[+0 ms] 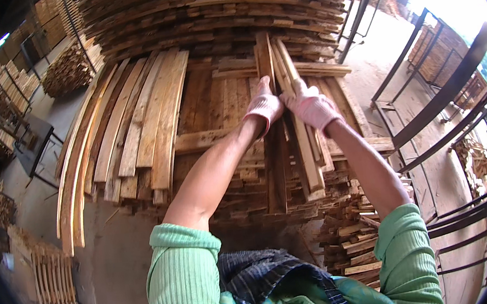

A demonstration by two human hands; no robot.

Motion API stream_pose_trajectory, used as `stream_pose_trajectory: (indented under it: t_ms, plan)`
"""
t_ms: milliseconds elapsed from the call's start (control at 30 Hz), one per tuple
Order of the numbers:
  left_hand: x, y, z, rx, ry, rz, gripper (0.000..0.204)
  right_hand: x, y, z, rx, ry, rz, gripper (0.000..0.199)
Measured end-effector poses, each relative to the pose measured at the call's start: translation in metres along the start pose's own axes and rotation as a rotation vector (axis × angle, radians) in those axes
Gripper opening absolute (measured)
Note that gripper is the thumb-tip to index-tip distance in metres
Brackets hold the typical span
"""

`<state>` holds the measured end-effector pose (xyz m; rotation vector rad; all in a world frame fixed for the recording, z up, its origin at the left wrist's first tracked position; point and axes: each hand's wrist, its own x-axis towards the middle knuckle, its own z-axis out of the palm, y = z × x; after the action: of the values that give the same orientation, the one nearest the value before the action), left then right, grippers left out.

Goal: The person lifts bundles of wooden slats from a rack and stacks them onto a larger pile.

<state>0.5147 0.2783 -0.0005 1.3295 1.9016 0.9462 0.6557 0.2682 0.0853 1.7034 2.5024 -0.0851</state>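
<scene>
Both hands in pink gloves, up on the wood pile. Left hand [264, 106] lies w/ fingers together, flat along a long upright slat [263, 61], palm on it, not wrapped round as far as can be seen. Right hand [310, 106] just beside, fingers curled over the neighbouring bundle of slats [305, 145], which runs from the pile top down toward the person; grip looks closed on its edge, thumb side hidden. The 2 hands nearly touch.

Around: big stack of planks [210, 7] across the top, blocking the far side. Fan of pale curved boards [139, 121] leans to the left of the hands. Short offcuts [347, 236] heaped below right, near the right elbow. Dark metal rack [446, 101] stands at right, well apart. Concrete floor [112, 255] at lower left; slatted pallet [52, 279] beyond it. Green sleeves [182, 277] at bottom.
</scene>
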Motion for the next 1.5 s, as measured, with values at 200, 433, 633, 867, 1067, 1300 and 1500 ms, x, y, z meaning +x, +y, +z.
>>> stream_pose_trajectory:
  t_ms: [200,433,633,867,1067,1300,1500]
  plan:
    - [-0.047,0.032,-0.062,0.023,-0.090,0.015,0.092,0.040,0.070,0.043,-0.267,0.172,-0.342,0.037]
    - [-0.048,-0.027,-0.098,0.805,0.202,-0.180,0.065,0.037,0.047,0.036,-0.002,0.124,-0.195,0.045]
    - [-0.022,-0.040,-0.102,0.864,0.199,-0.041,0.067,0.035,0.108,0.048,-0.190,0.281,-0.416,0.038]
    - [-0.021,-0.062,-0.116,0.987,0.204,0.042,0.064,-0.005,0.103,0.040,0.501,0.327,-0.297,0.036]
    - [0.003,-0.069,-0.131,0.830,0.289,-0.085,0.051,0.010,0.031,0.032,0.022,0.392,-0.551,0.051]
    - [0.003,-0.057,-0.115,0.823,0.219,-0.038,0.045,0.045,-0.146,0.067,0.228,0.231,-0.047,0.060]
    - [-0.017,-0.034,-0.120,0.670,0.012,-0.021,0.055,0.073,-0.080,0.084,-0.442,0.445,-0.581,0.017]
